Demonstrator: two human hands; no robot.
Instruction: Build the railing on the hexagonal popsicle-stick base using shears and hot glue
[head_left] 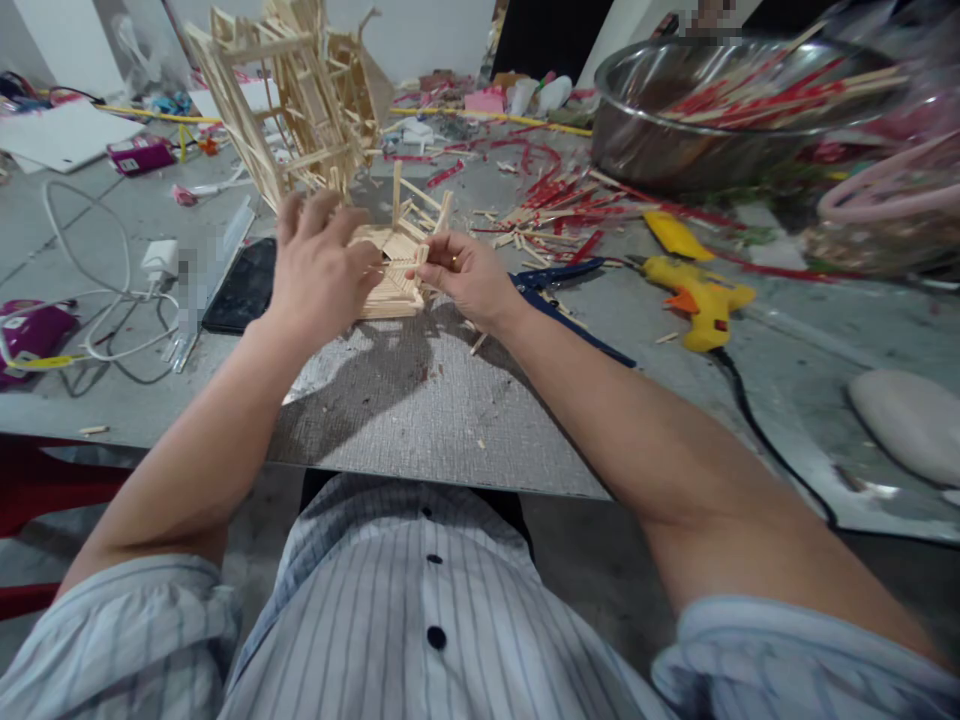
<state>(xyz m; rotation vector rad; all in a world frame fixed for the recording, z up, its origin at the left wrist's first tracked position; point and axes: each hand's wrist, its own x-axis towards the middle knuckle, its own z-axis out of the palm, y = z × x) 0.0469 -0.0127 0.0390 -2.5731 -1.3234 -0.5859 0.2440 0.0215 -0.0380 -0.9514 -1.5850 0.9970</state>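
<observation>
A small model built of pale wooden sticks (pixel 396 262) stands on a grey textured mat (pixel 420 400). My left hand (pixel 319 265) rests against the model's left side, its fingers loosely curled over it. On the model's right side my right hand (pixel 465 275) pinches a thin wooden stick between thumb and fingers. There is a ring on one finger of that hand. Behind the small model a larger, taller frame of wooden sticks (pixel 289 95) leans on the table.
A yellow glue gun (pixel 697 295) with a black cord lies right of my hands, blue-handled cutters (pixel 559 285) beside it. A steel bowl (pixel 720 110) of red-tipped sticks sits far right. A black phone (pixel 244 285), a white charger (pixel 160 260) and cables lie left.
</observation>
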